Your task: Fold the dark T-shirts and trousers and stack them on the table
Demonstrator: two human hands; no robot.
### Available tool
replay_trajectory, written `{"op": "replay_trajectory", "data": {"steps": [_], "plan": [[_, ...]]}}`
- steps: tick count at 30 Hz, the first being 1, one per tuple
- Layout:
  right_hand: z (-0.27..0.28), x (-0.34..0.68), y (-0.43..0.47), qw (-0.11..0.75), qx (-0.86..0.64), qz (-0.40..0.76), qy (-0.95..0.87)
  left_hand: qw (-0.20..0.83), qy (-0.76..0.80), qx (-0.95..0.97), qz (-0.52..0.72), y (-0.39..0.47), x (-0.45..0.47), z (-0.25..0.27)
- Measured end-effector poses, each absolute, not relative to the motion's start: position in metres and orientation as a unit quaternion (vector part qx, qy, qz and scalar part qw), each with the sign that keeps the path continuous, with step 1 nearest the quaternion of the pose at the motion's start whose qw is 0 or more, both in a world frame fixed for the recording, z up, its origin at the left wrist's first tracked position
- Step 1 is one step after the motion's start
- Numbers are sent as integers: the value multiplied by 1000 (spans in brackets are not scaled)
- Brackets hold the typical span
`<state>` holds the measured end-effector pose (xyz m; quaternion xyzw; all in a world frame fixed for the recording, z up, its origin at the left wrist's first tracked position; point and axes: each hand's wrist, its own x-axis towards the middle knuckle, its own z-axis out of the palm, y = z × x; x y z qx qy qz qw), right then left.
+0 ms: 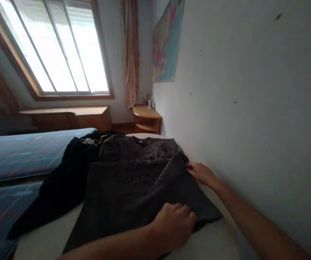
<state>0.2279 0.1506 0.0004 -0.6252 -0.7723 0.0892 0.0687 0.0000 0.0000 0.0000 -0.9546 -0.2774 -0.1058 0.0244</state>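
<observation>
A dark grey T-shirt [133, 187] with dark lettering across its chest is spread out in front of me, its neckline at the far end. My right hand [203, 174] pinches the shirt's right side near the sleeve, where the cloth is drawn up into a diagonal fold. Closer to me, my left hand [175, 222] is closed on the shirt near its lower hem, with the fingertips turned away from view. Beside the shirt on the left lies a black garment [63, 187] with a white and yellow print, partly covered by it.
Under the clothes is a pale surface [220, 236], bounded on the right by a white wall [242, 119]. Blue checked mattresses [22, 153] stand to the left. Farther off are a corner shelf [147, 112], a wooden desk [90, 111], a curtain [131, 54] and a bright window [63, 50].
</observation>
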Motion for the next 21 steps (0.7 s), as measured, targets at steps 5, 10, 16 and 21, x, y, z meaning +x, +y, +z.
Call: {"op": "replay_trajectory", "data": {"steps": [5, 10, 16, 21], "plan": [[-2, 225, 149, 68, -637, 89, -763, 39, -205, -971, -115, -8, -2, -3], [1, 222, 147, 59, -645, 89, -757, 69, -218, -966, -121, -15, 0, -10], [9, 216, 141, 42, -652, 97, -751, 93, -187, -971, -115, -15, 2, -1], [28, 217, 137, -11, -634, 153, -758, -44, -158, -984, -77, -13, 0, 0]]}}
